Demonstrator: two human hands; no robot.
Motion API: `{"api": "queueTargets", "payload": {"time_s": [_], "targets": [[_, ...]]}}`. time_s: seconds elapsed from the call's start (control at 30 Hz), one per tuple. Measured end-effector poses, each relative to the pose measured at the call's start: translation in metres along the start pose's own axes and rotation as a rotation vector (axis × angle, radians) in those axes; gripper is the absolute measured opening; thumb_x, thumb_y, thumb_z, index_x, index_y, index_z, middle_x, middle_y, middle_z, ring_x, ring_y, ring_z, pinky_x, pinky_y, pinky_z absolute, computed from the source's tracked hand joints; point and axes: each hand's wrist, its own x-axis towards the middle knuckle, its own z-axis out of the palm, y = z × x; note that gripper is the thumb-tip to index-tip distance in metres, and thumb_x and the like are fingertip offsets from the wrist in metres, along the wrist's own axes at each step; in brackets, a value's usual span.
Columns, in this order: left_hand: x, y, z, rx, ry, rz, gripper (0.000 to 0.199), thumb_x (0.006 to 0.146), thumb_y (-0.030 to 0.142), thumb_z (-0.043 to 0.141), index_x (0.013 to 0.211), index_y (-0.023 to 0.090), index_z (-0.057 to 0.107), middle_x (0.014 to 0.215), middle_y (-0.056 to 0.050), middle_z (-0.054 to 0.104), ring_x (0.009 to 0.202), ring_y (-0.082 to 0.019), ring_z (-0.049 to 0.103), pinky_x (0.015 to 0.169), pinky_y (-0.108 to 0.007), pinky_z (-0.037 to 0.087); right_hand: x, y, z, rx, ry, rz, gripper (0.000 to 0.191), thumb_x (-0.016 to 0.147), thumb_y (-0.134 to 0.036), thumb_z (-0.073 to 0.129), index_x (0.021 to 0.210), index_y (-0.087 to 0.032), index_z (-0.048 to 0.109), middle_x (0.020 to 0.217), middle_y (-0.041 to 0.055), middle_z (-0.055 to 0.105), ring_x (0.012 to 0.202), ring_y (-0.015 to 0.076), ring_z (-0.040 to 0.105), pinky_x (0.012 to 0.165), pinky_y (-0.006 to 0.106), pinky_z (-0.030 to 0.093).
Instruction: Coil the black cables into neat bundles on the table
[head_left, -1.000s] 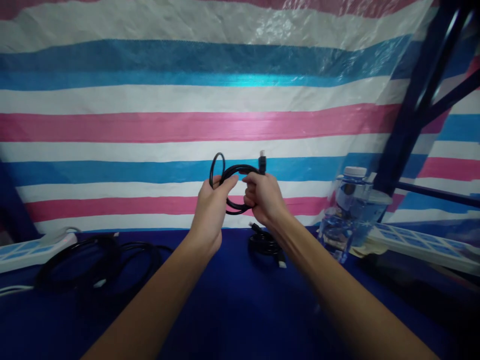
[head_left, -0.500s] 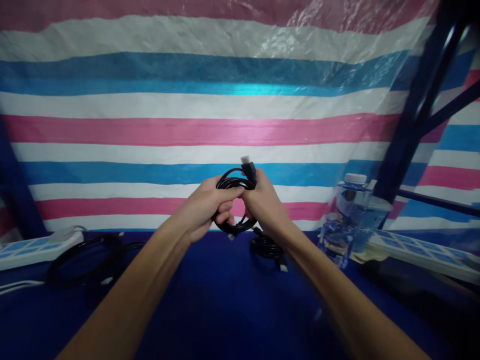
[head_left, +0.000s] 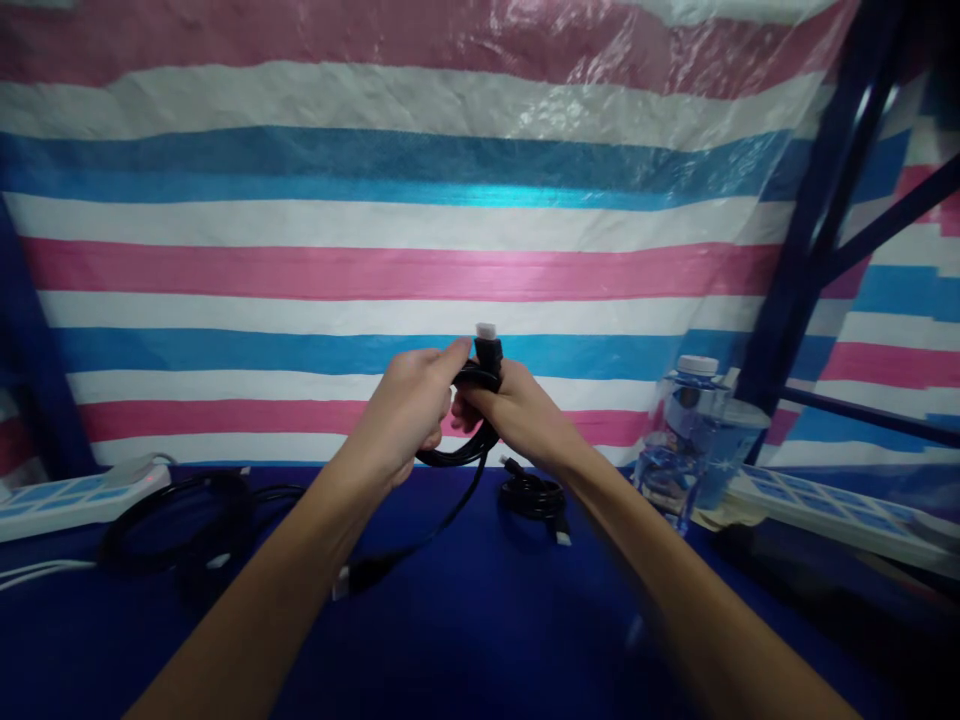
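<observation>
A coiled black cable [head_left: 459,457] is held up above the blue table, gripped from both sides. My left hand [head_left: 409,405] is closed on the coil's left side, its thumb pointing toward the upright plug. On the right side, my right hand [head_left: 521,408] is closed round the coil, with the plug [head_left: 488,350], which looks like HDMI with a pale cap, sticking up beside its fingers. The other plug end [head_left: 367,570] hangs loose at lower left on a free length. Behind my right wrist, a second coiled black cable [head_left: 531,496] lies on the table.
More black cables [head_left: 180,520] lie at left beside a white power strip [head_left: 90,500]. On the right stand a water bottle [head_left: 679,440] and a plastic cup [head_left: 739,440], near another power strip [head_left: 832,515]. A striped sheet [head_left: 420,270] hangs behind the table [head_left: 465,640].
One plug end has dropped from the coil and now dangles at lower left. My left hand has turned and its thumb has risen toward the upright plug. The view has shifted slightly.
</observation>
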Motion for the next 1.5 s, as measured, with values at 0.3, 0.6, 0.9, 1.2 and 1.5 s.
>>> {"api": "queueTargets", "payload": {"time_s": [0.3,0.6,0.9,1.2,1.5], "targets": [[0.012,-0.007,-0.009,0.175,0.090,0.271,0.034,0.080,0.052,0.047,0.076,0.019,0.055,0.050,0.003,0.046,0.043,-0.010,0.044,0.042,-0.023,0.036,-0.002,-0.008,0.015,0.688,0.274,0.296,0.013,0.069,-0.009,0.055,0.060,-0.016,0.049,0.038,-0.0124,0.020,0.031,0.0024,0.016,0.031,0.018,0.015],[0.030,-0.009,-0.092,0.521,0.009,0.291,0.050,0.066,0.025,0.067,0.114,0.020,0.053,0.119,-0.007,0.059,0.111,-0.027,0.052,0.089,-0.040,0.041,0.005,-0.008,-0.052,1.064,0.414,0.217,0.017,0.078,-0.004,0.042,0.074,-0.013,0.056,0.042,-0.0112,0.015,0.035,0.0034,0.005,0.030,0.014,0.013],[0.014,-0.033,0.035,-0.420,-0.022,0.203,0.041,0.080,0.053,0.049,0.100,0.018,0.051,0.087,-0.007,0.065,0.077,-0.016,0.063,0.066,-0.025,0.049,0.009,-0.006,-0.006,0.790,0.502,0.252,0.015,0.070,-0.006,0.050,0.081,-0.012,0.059,0.036,-0.0116,0.025,0.031,0.0038,0.019,0.032,0.017,0.026],[0.006,-0.009,0.001,-0.116,0.331,0.360,0.040,0.081,0.056,0.045,0.068,0.019,0.051,0.047,0.005,0.043,0.032,-0.006,0.033,0.031,-0.020,0.024,0.006,-0.008,0.020,0.655,0.246,0.248,0.013,0.069,-0.010,0.052,0.078,-0.014,0.059,0.039,-0.0113,0.032,0.031,0.0055,0.031,0.045,0.029,0.049],[0.006,-0.013,0.006,0.046,0.399,0.522,0.026,0.086,0.043,0.045,0.076,0.019,0.051,0.070,0.001,0.056,0.053,-0.008,0.055,0.043,-0.016,0.040,0.004,-0.004,0.030,0.763,0.371,0.312,0.015,0.070,-0.010,0.050,0.083,-0.014,0.058,0.039,-0.0121,0.027,0.033,0.0056,0.027,0.041,0.025,0.043]]}}
